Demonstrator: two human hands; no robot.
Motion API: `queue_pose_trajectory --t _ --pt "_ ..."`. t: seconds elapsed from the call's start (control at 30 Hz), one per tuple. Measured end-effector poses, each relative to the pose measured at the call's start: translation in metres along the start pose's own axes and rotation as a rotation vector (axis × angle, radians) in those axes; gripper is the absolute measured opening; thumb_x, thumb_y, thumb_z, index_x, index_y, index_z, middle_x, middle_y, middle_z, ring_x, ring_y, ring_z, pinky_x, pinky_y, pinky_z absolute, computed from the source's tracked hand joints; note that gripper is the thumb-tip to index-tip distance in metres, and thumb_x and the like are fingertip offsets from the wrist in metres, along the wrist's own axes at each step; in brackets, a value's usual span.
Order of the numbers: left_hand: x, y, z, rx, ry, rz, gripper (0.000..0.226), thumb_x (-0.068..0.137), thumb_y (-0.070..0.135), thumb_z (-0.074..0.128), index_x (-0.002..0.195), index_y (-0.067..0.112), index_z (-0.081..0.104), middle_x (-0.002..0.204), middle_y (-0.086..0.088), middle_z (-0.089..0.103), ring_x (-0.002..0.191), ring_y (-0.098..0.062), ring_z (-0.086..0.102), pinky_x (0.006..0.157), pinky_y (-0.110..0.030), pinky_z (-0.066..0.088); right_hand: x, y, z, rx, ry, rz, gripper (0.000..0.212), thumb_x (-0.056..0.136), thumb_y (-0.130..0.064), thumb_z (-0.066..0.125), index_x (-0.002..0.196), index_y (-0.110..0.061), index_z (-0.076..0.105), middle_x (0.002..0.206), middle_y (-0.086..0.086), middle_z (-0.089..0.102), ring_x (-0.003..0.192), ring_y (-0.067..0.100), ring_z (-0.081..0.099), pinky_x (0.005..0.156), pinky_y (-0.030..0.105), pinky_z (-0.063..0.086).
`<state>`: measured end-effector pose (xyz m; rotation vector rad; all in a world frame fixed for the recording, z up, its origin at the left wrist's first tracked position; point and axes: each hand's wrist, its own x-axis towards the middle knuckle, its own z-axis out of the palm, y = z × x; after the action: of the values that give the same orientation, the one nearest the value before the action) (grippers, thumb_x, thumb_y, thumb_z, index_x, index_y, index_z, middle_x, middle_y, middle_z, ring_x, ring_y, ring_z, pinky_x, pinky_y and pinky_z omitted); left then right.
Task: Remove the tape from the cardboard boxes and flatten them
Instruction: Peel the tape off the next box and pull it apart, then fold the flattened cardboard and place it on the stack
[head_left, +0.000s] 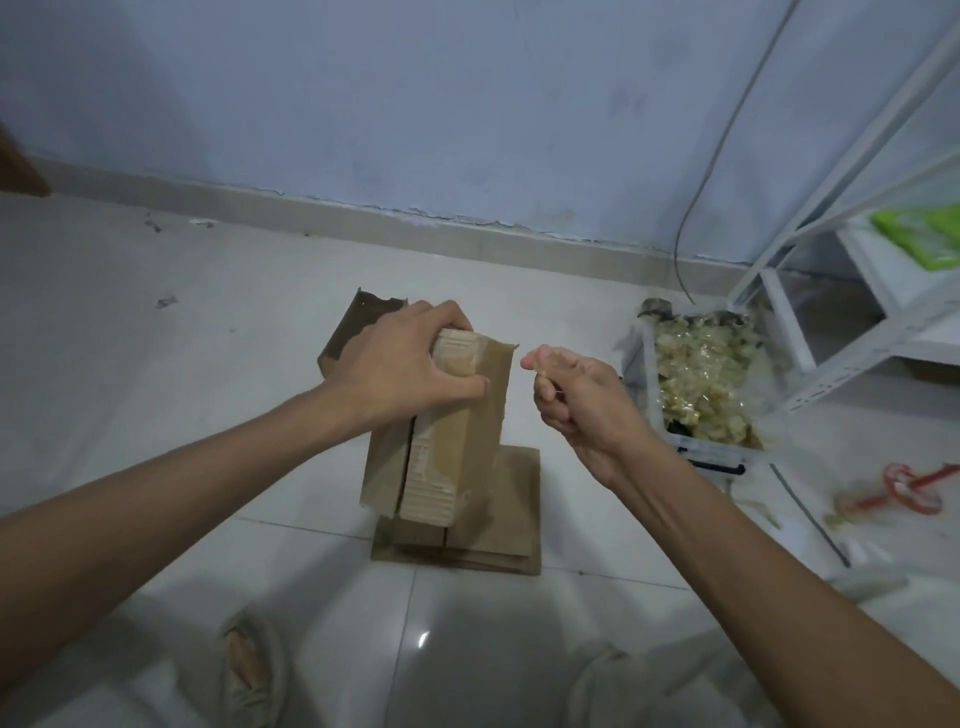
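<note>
A brown cardboard box (447, 441) stands on end on a pile of flattened cardboard (511, 509) on the floor. Its upper face is torn, with pale corrugation and strips of tape showing. My left hand (400, 364) grips the box's top end, fingers curled over the far edge and thumb on the near face. My right hand (571, 395) is just right of the box top, apart from it, and pinches a small crumpled piece of tape (543, 371) between thumb and fingers.
A clear plastic bin (696, 384) holding a heap of crumpled tape sits to the right. Behind it stands a white metal shelf (857, 291). Red-handled scissors (904, 488) lie on the floor at far right. Another cardboard piece (353, 325) lies behind the box. My feet are below.
</note>
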<state>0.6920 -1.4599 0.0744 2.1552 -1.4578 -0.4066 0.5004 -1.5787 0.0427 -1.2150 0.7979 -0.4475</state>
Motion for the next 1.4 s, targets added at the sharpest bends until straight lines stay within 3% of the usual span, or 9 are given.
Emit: queue_pose_trajectory --t 0.17,0.33,0.47,0.6,0.77,0.9,1.07,1.27,1.4 --pt "0.031 0.032 0.023 0.038 -0.057 0.06 0.047 0.07 0.072 0.069 0.105 0.044 0.056 0.096 0.016 0.06 0.089 -0.007 0.06 0.075 -0.035 0.053 0.012 -0.032 -0.077 -0.134 0.085 0.062 0.028 0.111 -0.022 0.048 0.126 -0.013 0.069 0.076 0.001 0.055 0.059 0.008 0.048 0.049 0.018 0.038" --pt "0.102 0.089 0.095 0.156 -0.145 0.137 0.046 0.074 0.066 0.07 0.107 0.038 0.057 0.096 0.007 0.06 0.087 -0.019 0.06 0.069 -0.035 0.048 0.037 -0.032 -0.207 -0.729 0.318 0.074 0.027 0.106 -0.016 0.06 0.131 -0.016 0.07 0.088 0.004 0.07 0.064 0.011 0.061 0.052 0.019 0.051" --pt "0.151 0.122 0.174 0.257 -0.25 0.165 0.055 0.072 0.068 0.067 0.113 0.033 0.059 0.099 0.002 0.057 0.091 -0.025 0.058 0.069 -0.035 0.043 0.057 0.019 -0.286 -1.004 0.483 0.206 0.012 0.097 -0.01 0.069 0.091 -0.006 0.079 0.078 0.01 0.077 0.061 0.018 0.073 0.055 0.03 0.058" --pt "0.171 0.127 0.223 0.3 -0.329 0.144 0.053 0.07 0.067 0.068 0.109 0.033 0.056 0.097 0.002 0.053 0.092 -0.026 0.057 0.066 -0.034 0.038 0.079 0.039 -0.313 -1.073 0.442 0.298 0.022 0.098 -0.009 0.064 0.116 -0.007 0.076 0.104 0.01 0.077 0.063 0.017 0.069 0.065 0.03 0.059" --pt "0.176 0.109 0.247 0.273 -0.365 0.104 0.051 0.067 0.065 0.066 0.107 0.036 0.053 0.094 0.005 0.052 0.093 -0.026 0.057 0.068 -0.034 0.042 0.102 0.043 -0.322 -0.987 0.389 0.401 0.032 0.104 -0.008 0.052 0.13 0.002 0.066 0.112 0.02 0.073 0.062 0.016 0.062 0.043 0.021 0.046" --pt "0.174 0.096 0.247 0.244 -0.373 0.067 0.055 0.064 0.067 0.063 0.109 0.035 0.054 0.096 0.005 0.053 0.092 -0.026 0.058 0.07 -0.036 0.046 0.113 0.047 -0.318 -0.938 0.321 0.468 0.034 0.105 -0.007 0.05 0.136 0.001 0.062 0.131 0.024 0.066 0.073 0.024 0.071 0.043 0.022 0.05" --pt "0.165 0.082 0.218 0.228 -0.345 0.026 0.055 0.07 0.066 0.069 0.112 0.033 0.057 0.096 0.005 0.055 0.093 -0.024 0.059 0.069 -0.034 0.045 0.113 0.038 -0.28 -0.974 0.169 0.444 0.034 0.107 -0.016 0.052 0.14 -0.011 0.061 0.124 0.013 0.064 0.083 0.022 0.072 0.062 0.031 0.06" --pt "0.135 0.043 0.13 0.067 -0.316 -0.157 0.07 0.064 0.083 0.069 0.111 0.032 0.059 0.1 0.006 0.065 0.093 -0.018 0.064 0.077 -0.038 0.057 0.084 0.004 -0.149 -0.574 -0.167 0.391 0.06 0.1 -0.065 0.054 0.144 -0.025 0.053 0.13 0.01 0.066 0.114 0.028 0.071 0.088 0.044 0.064" --pt "0.102 0.005 0.063 -0.269 -0.275 -0.341 0.055 0.077 0.052 0.086 0.118 0.025 0.061 0.112 -0.004 0.066 0.091 -0.017 0.066 0.06 -0.03 0.056 0.055 0.007 -0.056 -0.541 -0.228 0.219 0.07 0.095 -0.07 0.059 0.15 -0.029 0.049 0.126 -0.002 0.066 0.112 0.017 0.068 0.094 0.042 0.062"
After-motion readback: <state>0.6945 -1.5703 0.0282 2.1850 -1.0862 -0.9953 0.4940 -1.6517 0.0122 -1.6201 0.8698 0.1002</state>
